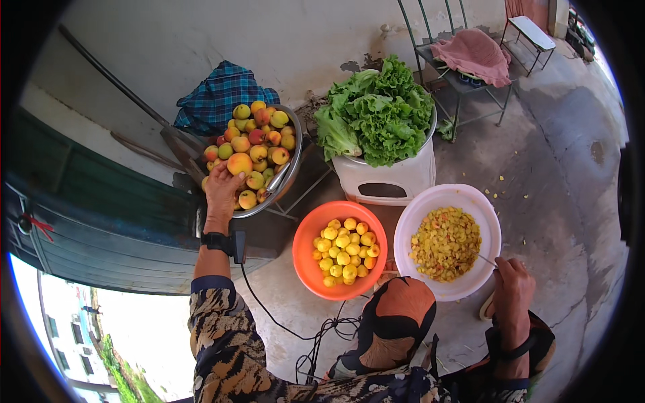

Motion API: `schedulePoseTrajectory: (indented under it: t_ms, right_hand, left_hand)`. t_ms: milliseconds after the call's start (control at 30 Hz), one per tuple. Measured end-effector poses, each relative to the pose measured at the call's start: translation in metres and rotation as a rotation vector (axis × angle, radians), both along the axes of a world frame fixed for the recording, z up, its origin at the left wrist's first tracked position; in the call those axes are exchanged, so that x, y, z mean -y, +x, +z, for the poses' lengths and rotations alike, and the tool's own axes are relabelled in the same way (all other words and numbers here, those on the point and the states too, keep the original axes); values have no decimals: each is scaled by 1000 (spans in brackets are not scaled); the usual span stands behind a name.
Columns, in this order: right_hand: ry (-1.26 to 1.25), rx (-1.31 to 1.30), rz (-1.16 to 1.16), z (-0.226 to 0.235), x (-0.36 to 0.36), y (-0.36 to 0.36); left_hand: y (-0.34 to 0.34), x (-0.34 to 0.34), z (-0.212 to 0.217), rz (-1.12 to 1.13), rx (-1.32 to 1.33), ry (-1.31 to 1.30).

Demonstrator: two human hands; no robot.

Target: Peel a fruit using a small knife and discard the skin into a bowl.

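Note:
My left hand (222, 191) is closed around a large orange-yellow peach (240, 164) at the metal bowl (293, 171). That bowl is heaped with red, yellow and green fruit of the same kind, and a shiny metal utensil (277, 178) lies on them. My right hand (514, 289) grips a thin metal blade (488, 260), seemingly a knife, whose handle my fingers hide. Its tip points over the rim of a pale pink basin (494, 221) holding small yellow peelings or pieces (445, 245). Left of this, an orange basin (302, 269) contains peeled yellow fruit (344, 252).
Green lettuce (383, 114) fills a bowl on a white plastic stool (376, 185). Behind the fruit is a blue plaid cloth (225, 97). A chair (463, 84) bears a pink cloth (474, 57). Black cables (316, 346) run over the floor beside my knee (396, 322).

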State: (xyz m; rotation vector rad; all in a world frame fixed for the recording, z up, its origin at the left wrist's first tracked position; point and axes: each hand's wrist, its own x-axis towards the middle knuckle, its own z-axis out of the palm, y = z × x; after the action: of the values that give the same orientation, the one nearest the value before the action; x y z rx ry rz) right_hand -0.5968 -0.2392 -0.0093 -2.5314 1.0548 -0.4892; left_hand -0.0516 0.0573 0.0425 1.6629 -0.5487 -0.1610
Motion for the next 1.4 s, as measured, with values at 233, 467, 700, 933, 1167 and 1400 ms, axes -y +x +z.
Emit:
schedulePoseTrajectory:
  t_ms: [233,467,700,933,1167,1400]
  right_hand:
    - [-19,78,-11,3,2,-4]
    - [87,442,15,31,-4,-7]
    - [105,681,-28,46,-4,-14]
    - [61,805,6,44,-6,-19]
    - [19,803,15,43,-11,-15]
    - [20,699,38,45,2,-22]
  left_hand:
    - [-120,42,37,-428,-271,-282]
    - [-234,121,56,-735,-459,-287]
    - [-303,168,34,-986,-1008,-472]
    - [-348,196,13,-1001,-1195,-563]
    - [-357,209,8,-974,-1099,-415]
    - [-344,212,11,-964,-1202,-335]
